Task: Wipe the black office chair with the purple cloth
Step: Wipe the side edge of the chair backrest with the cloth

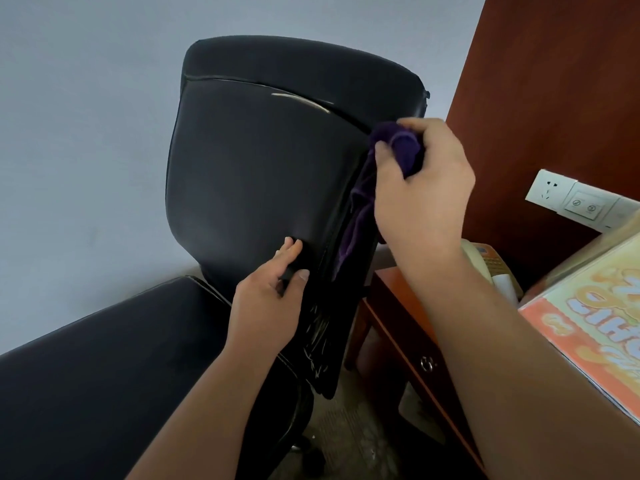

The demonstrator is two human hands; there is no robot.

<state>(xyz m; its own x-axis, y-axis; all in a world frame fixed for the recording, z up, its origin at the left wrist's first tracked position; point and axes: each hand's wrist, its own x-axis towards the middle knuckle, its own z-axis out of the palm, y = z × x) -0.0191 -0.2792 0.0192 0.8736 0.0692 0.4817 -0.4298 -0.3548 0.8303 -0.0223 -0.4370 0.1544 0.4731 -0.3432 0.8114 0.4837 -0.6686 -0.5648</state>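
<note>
The black office chair (256, 161) fills the middle of the view, its backrest upright and its seat at lower left. My right hand (424, 188) grips the bunched purple cloth (401, 147) against the backrest's right edge, near the upper part. A loose length of the cloth hangs down along that edge. My left hand (273, 292) holds the lower right edge of the backrest, thumb on the side and fingers on the front face.
A reddish wooden cabinet (408, 323) with a drawer knob stands right of the chair. A cardboard box with an orange printed sheet (595, 327) sits at far right. A white wall socket (575, 199) is behind it. A pale wall lies left.
</note>
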